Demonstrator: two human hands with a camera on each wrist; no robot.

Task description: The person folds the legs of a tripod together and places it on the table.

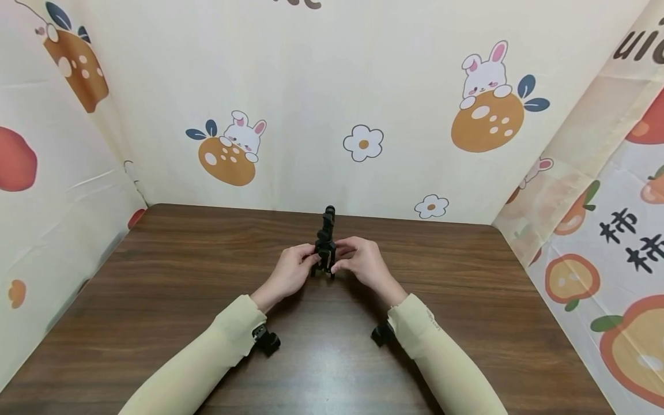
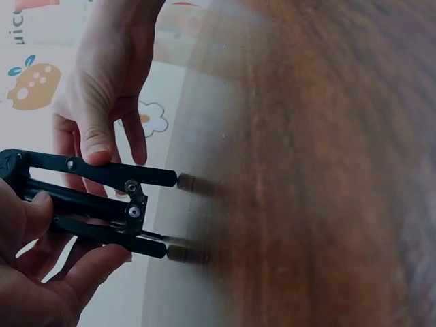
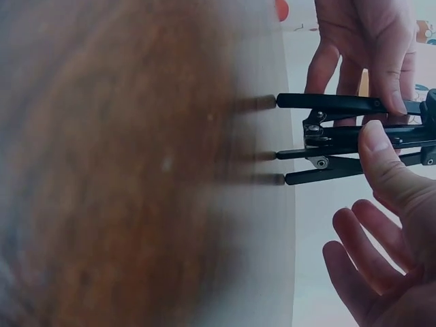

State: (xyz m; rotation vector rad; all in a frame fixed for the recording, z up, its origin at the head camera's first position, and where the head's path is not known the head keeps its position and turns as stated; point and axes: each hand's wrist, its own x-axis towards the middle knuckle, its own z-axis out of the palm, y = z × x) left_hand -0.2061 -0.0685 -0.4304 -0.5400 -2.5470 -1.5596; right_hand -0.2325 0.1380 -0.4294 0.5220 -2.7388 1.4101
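A small black tripod (image 1: 325, 235) stands upright near the back of the table, its jointed upper part rising over slightly spread legs. My left hand (image 1: 290, 270) holds it from the left, thumb and fingers about a leg. From the right, my right hand (image 1: 364, 264) pinches the lower part. In the right wrist view the right thumb (image 3: 376, 143) lies on the tripod while several other fingers stay apart from it. Metal hinge joints (image 2: 134, 211) between the legs show in the left wrist view. The leg tips meet the tabletop.
The brown wooden table (image 1: 155, 323) ends at a cream backdrop (image 1: 311, 161) printed with rabbits, fruit and flowers. Printed sheets also hang at the left and right. A small black camera sits at the left wrist (image 1: 267, 341) and another at the right wrist (image 1: 382, 334).
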